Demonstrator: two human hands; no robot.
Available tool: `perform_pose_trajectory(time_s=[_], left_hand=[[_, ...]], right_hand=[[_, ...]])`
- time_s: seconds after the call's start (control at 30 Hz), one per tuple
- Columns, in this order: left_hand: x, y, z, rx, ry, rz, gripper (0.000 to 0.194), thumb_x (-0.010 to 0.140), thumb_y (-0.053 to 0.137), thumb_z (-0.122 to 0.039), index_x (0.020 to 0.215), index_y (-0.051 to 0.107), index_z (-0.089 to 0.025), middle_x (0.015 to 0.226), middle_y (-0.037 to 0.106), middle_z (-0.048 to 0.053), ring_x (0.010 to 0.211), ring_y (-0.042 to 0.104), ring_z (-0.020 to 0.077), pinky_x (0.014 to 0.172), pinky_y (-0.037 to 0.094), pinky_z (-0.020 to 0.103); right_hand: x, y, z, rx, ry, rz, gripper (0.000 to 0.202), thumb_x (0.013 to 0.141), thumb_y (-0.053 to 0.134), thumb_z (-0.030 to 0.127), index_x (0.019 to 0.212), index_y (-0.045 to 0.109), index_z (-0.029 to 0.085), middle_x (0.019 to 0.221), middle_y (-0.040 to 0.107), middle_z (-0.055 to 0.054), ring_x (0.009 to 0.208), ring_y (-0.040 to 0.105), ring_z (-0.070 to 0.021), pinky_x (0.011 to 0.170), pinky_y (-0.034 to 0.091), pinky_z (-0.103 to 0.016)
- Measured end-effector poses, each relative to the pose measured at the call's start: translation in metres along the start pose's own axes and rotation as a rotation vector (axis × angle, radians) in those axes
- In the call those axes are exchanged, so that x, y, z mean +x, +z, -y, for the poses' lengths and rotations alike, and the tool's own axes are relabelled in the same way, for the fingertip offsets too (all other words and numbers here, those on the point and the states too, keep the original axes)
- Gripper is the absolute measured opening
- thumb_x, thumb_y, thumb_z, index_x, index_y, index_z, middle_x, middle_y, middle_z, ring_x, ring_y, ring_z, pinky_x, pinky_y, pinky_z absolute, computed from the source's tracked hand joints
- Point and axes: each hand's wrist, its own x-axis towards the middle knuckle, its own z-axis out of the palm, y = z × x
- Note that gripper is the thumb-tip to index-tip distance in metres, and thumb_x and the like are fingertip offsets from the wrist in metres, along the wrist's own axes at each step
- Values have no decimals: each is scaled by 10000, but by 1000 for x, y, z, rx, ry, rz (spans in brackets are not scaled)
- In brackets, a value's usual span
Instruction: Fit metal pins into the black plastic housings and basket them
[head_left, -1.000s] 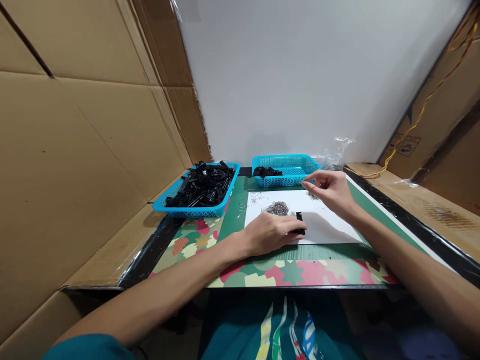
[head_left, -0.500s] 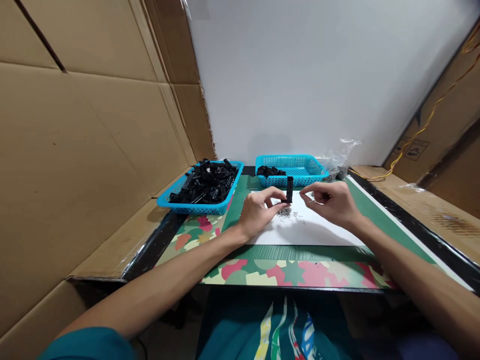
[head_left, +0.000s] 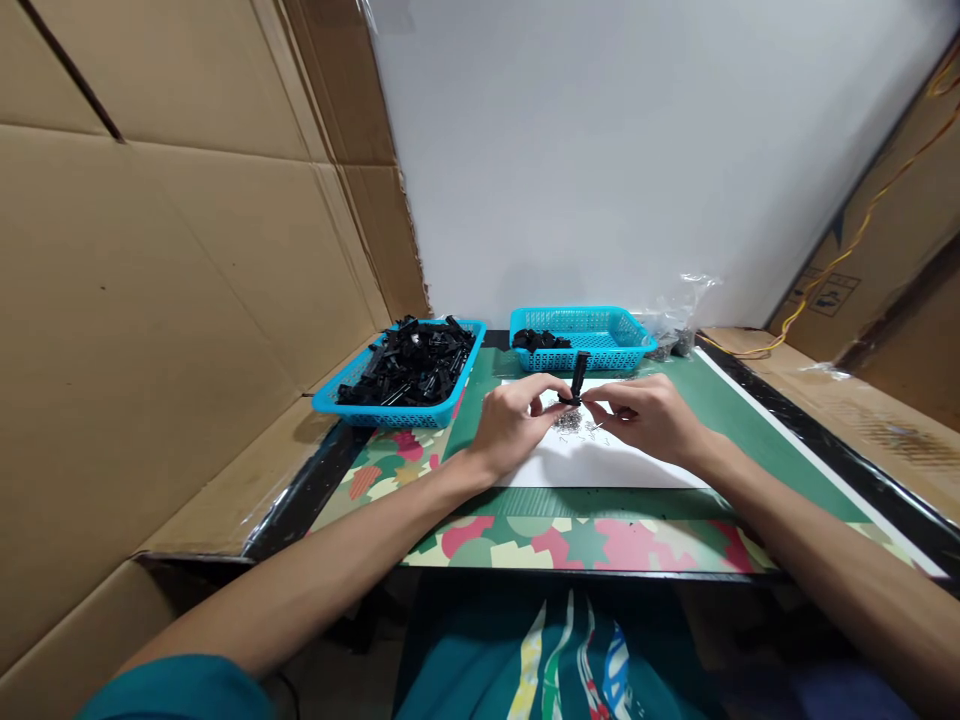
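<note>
- At the bottom middle is the person's dark teal cloth shirt with bright stripes.
- Above it is the flat green tabletop, with a pink, green and cream pattern along its near edge.
- A flat white paper sheet lies on the tabletop, in the middle of the frame.
- The left hand is over the paper, with its thumb and finger pinching the foot of a long, thin, black plastic part.
- The black part stands up, tilted a little, right of the frame's middle, between the two hands.
- The right hand is narrow, its fingertips at the right side of the part's foot. I cannot tell if it holds something tiny.
- A pile of tiny silver metal bits lies on the paper, just under the black part.
- Left of the middle is a blue plastic basket with holes, heaped with black plastic pieces.
- Farther back, a second blue plastic basket has a few black pieces at its left end.
- Just right of it is a clear plastic bag.
</note>
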Motion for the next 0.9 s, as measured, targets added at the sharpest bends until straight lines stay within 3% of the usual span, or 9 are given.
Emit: perform_pose_trajectory(time_s=[0.13,0.27,0.47,0.63,0.77,0.9], left_hand=[[0,0,2,-4,22,10,67,943,736,-261,964,756,-202,905,792,8,601,569,114,624,475,262],[0,-2,7,-44,44,41,39,935,735,-214,951,765,-195,929,811,11,592,581,106,610,481,256],[0,-4,16,-165,23,105,49,924,740,-206,933,780,-178,1000,832,61,742,727,157,612,509,268],[4,2,12,-416,-139,116,170,830,849,-289,871,752,-154,890,804,83,801,747,191,631,561,279],[7,4,7,-598,-320,176,268,805,871,-337,863,686,-152,822,768,57,546,625,106,428,440,223],[7,1,6,-572,-339,251,305,860,828,-413,943,674,-163,826,768,43,479,549,78,410,401,220]], right_hand=[[-1,0,-1,3,-19,3,250,968,594,175,863,819,204,618,692,-6,475,464,-101,521,352,-267],[-2,1,-3,43,-38,27,239,996,612,186,921,839,188,729,779,-45,519,579,-117,538,395,-267],[-1,-1,-5,102,-26,97,219,1004,625,187,996,844,197,846,830,-68,666,722,-166,604,453,-267],[3,-10,-6,186,99,111,201,972,645,205,980,846,193,710,744,-30,543,545,-117,531,370,-260],[3,-15,-9,187,180,114,198,953,681,281,962,861,200,555,559,21,507,352,-105,503,282,-276],[3,-17,-9,207,212,137,220,938,669,287,918,862,183,577,590,1,521,371,-109,519,291,-287]])
